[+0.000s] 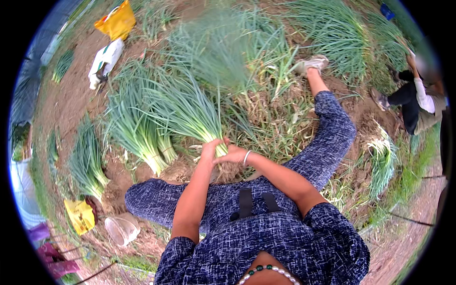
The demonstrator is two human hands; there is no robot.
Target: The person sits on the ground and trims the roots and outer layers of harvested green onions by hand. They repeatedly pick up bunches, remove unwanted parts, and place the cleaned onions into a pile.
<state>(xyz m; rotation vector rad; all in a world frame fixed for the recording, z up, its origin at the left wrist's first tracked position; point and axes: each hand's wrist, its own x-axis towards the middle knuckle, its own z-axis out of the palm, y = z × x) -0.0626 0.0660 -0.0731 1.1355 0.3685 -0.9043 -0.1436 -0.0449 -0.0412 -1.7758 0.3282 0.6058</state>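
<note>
A thick bunch of green onions (192,114) is held low around its pale stems. My left hand (211,148) wraps the stems from the left side. On the other side, my right hand (234,154), below a silver bangle (246,157), grips the same stems. Its leaves fan out up and to the left, and brown roots (228,171) hang beneath my hands. Just left of it lie tied bunches of green onions (142,131), their roots towards my bent leg. How the fingers close behind the stems is partly hidden.
Loose green onions (263,39) and trimmed leaves (285,121) cover the ground ahead. A clear plastic tub (122,229) and yellow bag (80,216) lie at lower left, white (107,60) and orange (119,21) bags at upper left. Another person (420,96) sits at right, handling onions.
</note>
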